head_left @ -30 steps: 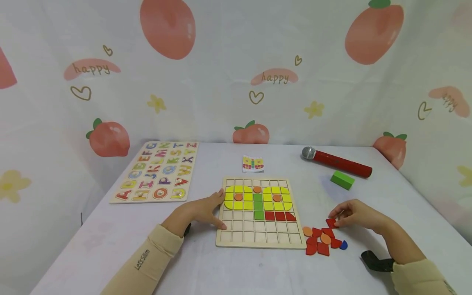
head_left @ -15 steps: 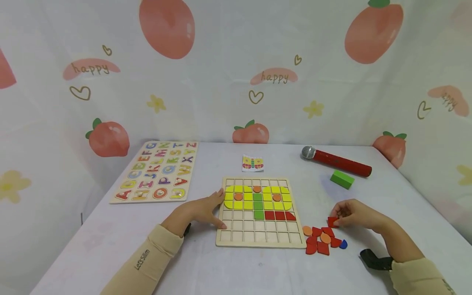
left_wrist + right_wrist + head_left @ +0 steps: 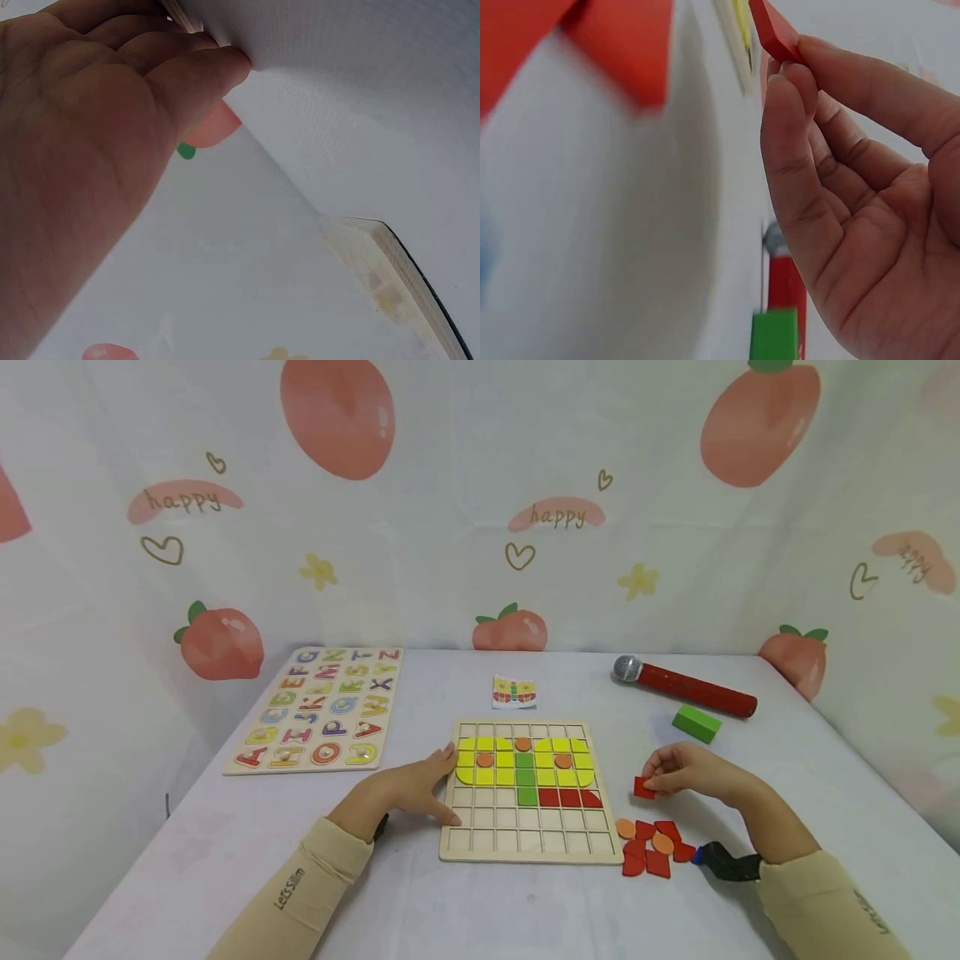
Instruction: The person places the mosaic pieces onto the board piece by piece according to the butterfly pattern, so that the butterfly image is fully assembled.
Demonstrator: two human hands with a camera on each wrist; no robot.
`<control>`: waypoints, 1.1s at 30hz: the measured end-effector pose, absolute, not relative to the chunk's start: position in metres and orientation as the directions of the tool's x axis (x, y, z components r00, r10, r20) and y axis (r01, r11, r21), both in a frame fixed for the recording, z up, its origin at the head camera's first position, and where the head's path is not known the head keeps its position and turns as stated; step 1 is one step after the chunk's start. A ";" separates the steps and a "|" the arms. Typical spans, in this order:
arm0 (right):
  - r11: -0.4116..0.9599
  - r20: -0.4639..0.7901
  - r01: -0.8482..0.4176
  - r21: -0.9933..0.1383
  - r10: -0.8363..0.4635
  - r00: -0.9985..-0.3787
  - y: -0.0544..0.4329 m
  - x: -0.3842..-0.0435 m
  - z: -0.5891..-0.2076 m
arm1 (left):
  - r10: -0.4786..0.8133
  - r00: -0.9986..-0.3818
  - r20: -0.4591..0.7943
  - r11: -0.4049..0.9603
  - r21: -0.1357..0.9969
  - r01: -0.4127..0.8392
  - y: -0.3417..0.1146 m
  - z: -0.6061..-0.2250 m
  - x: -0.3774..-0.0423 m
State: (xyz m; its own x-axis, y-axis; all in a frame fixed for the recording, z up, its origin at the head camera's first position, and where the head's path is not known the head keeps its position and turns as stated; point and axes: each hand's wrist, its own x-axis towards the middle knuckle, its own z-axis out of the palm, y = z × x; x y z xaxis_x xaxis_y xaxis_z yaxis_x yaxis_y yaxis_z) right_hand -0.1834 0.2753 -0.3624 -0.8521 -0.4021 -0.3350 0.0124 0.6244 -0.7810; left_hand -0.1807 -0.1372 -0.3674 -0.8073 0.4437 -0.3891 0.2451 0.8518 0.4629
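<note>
A letter board (image 3: 306, 767) lies by the surface's (image 3: 525, 910) left edge. The left hand's (image 3: 416, 789) grip is spread apart, touching the left edge of a grid board (image 3: 482, 842) midway across the surface, partly filled with coloured tiles (image 3: 527, 779). Behind it, toward the back edge, lies a small printed card (image 3: 514, 692). Loose pieces (image 3: 657, 863) lie just beside the grid board's front right corner. Beyond its right edge, the right hand's (image 3: 693, 771) grip pinches a red tile (image 3: 643, 788). Near the surface's back right corner lie a microphone (image 3: 690, 688) and green block (image 3: 696, 724).
</note>
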 end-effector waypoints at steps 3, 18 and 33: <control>0.615 -0.326 -0.012 -0.788 -0.434 -0.840 0.259 -0.190 -0.360 | 0.445 -0.807 -0.389 0.851 0.465 0.245 -0.139 -0.368 -0.180; 0.546 -0.304 -0.056 -0.836 -0.545 -0.782 0.179 -0.216 -0.352 | 0.432 -0.810 -0.396 0.861 0.447 0.240 -0.139 -0.368 -0.182; 0.508 -0.301 -0.074 -0.858 -0.614 -0.730 0.113 -0.220 -0.362 | 0.424 -0.813 -0.399 0.870 0.428 0.244 -0.137 -0.368 -0.183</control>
